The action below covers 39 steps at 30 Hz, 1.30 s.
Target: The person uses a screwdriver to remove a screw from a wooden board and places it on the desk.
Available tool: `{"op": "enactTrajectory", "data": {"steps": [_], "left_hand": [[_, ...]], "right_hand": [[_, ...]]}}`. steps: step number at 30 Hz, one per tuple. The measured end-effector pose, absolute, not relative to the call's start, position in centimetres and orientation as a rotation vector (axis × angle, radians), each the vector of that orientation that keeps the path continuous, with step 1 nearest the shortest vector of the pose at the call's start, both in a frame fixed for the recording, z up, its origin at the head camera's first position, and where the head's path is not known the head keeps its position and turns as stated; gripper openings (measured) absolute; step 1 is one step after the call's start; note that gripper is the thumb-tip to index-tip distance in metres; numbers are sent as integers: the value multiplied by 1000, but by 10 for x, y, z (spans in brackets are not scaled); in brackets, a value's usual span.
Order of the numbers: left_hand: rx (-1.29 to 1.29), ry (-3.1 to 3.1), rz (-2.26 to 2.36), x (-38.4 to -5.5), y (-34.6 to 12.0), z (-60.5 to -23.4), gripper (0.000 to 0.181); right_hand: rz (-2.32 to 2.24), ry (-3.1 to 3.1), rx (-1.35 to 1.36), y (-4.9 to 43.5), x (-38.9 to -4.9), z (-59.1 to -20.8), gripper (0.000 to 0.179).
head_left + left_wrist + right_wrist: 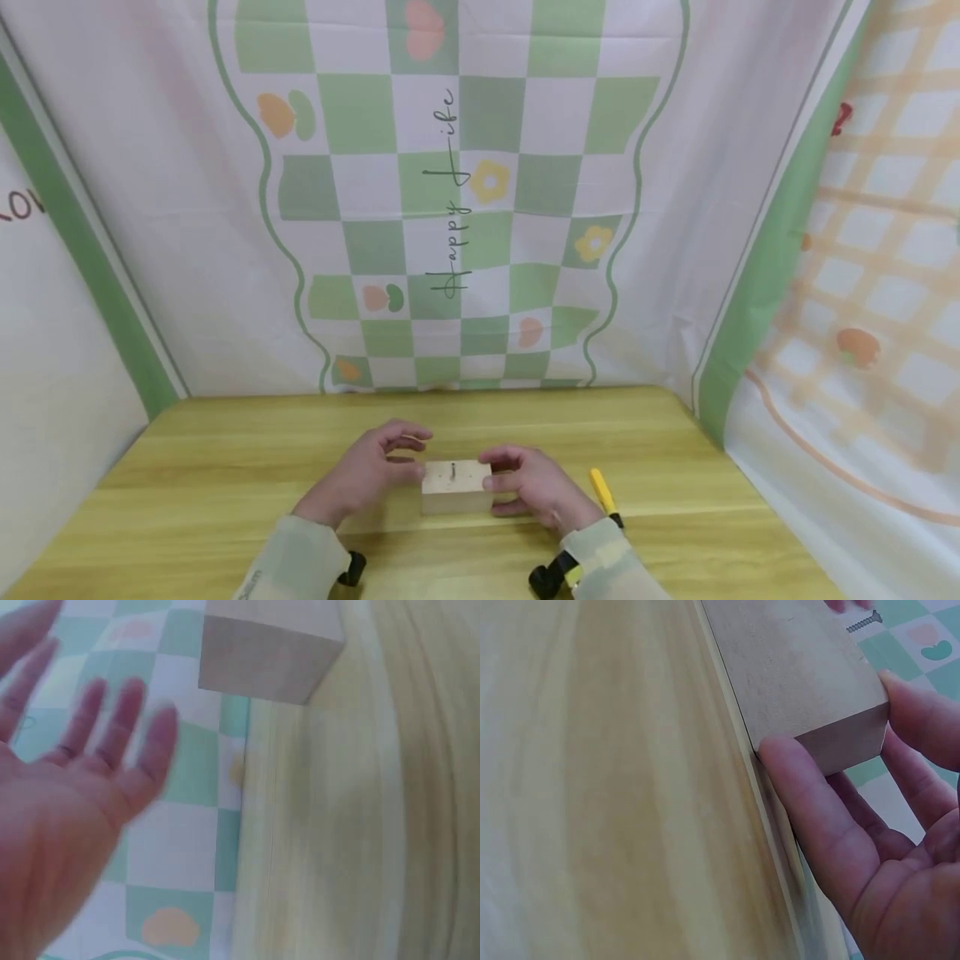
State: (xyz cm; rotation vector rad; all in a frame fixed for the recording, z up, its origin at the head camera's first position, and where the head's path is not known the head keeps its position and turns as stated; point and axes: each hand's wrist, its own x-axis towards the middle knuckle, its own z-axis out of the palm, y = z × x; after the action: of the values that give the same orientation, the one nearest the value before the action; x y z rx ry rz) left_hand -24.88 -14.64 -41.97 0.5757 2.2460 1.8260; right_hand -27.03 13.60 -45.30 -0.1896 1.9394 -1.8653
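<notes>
A pale wooden block lies on the table in the head view, with a screw standing up from its top and small holes beside it. The screw also shows past the block in the right wrist view. My right hand grips the block's right end, thumb and fingers on its faces. By the left end is my left hand, its fingers spread and loosely bent. In the left wrist view that hand holds nothing and stands apart from the block.
A yellow-handled tool lies on the table to the right, partly hidden by my right forearm. Behind the table hangs a green-and-white checked cloth. Another cloth hangs at the right side.
</notes>
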Motion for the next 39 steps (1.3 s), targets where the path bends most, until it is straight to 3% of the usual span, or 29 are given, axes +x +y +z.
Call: {"op": "enactTrajectory", "data": {"steps": [18,35,39], "left_hand": [[683,2161,1853,-262,-114,-432,31],[636,2326,1763,-263,-97,-438,42],[640,2390,1722,-265,-95,-440,37]], "right_hand": [[-1858,1909,-207,137,-270,-450,45],[-1885,1910,-206,136,-268,-452,45],[-1879,1907,-191,136,-268,-452,45]]}}
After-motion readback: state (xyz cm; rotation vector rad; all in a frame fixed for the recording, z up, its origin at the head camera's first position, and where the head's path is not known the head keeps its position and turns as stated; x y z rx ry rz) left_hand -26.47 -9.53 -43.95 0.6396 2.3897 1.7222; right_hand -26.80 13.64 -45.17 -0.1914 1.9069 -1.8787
